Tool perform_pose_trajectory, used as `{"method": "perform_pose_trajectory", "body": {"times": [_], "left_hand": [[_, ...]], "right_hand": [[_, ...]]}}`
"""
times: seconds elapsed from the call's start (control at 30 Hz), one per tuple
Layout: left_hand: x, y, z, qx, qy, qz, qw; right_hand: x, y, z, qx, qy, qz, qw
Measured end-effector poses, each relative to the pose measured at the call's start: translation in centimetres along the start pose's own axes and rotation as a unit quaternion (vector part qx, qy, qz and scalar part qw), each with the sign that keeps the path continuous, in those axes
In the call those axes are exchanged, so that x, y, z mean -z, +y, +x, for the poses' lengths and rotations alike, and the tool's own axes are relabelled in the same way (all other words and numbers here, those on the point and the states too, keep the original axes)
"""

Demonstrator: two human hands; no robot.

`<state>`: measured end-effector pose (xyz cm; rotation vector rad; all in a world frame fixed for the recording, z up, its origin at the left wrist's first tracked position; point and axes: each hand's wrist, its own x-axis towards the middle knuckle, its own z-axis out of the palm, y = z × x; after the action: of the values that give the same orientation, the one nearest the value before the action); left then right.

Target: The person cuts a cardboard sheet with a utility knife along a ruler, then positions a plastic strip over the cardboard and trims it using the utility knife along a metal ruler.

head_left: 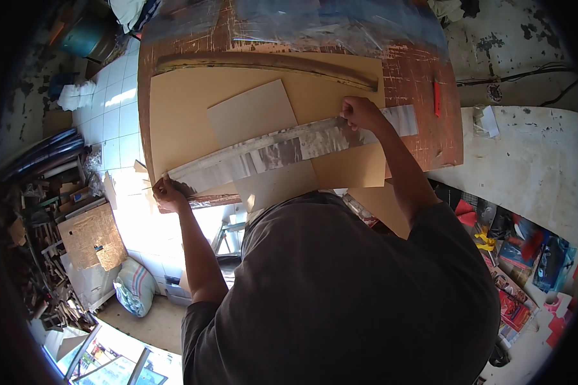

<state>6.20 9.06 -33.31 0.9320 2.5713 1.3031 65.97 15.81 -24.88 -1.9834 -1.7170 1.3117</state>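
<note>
A long, shiny metallic strip (257, 157) slants across the tan board (192, 109), its right end reaching past the board. My left hand (167, 194) is closed at the strip's left end, by the board's lower left corner. Farther right, my right hand (361, 114) is closed with its fingertips on the strip's upper edge. Beneath the strip lies a smaller grey board (253, 110), showing above and below it. A long, slightly curved dark bar (263, 62) rests along the far side of the tan board.
The scratched reddish-brown table (424, 138) carries a red cutter knife (437, 98) at its right. Crumpled clear plastic sheeting (327, 25) covers the far end. A pale board (526, 141) stands right of the table. Scrap wood (45, 256) and a stuffed sack (135, 285) are at left.
</note>
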Motion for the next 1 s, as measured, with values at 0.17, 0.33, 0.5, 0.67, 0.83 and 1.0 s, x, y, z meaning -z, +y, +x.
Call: {"method": "perform_pose_trajectory", "body": {"times": [0.17, 0.33, 0.5, 0.67, 0.83, 1.0], "left_hand": [[0.0, -1.7, 1.5, 0.023, -0.05, -0.067, 0.996], [1.0, 7.5, -1.3, -0.289, 0.071, 0.177, 0.938], [-2.7, 16.2, -11.1, -0.444, -0.321, 0.007, 0.836], [-5.1, 18.8, -18.2, -0.481, -0.405, 0.045, 0.777], [-6.8, 17.6, -18.1, -0.492, -0.406, 0.049, 0.769], [-5.4, 18.2, -16.5, -0.519, -0.444, -0.019, 0.73]], "right_hand": [[0.8, -0.8, 0.2, 0.001, -0.019, -0.052, 0.998], [0.9, -0.4, 0.8, -0.002, -0.039, -0.063, 0.997], [0.0, 0.4, 0.9, 0.039, -0.011, -0.063, 0.997], [0.1, -0.4, 1.1, 0.008, -0.013, -0.137, 0.99], [-0.1, -1.1, 1.4, 0.001, -0.001, -0.209, 0.978], [-0.4, -0.8, 2.0, -0.002, -0.016, -0.236, 0.972]]}}
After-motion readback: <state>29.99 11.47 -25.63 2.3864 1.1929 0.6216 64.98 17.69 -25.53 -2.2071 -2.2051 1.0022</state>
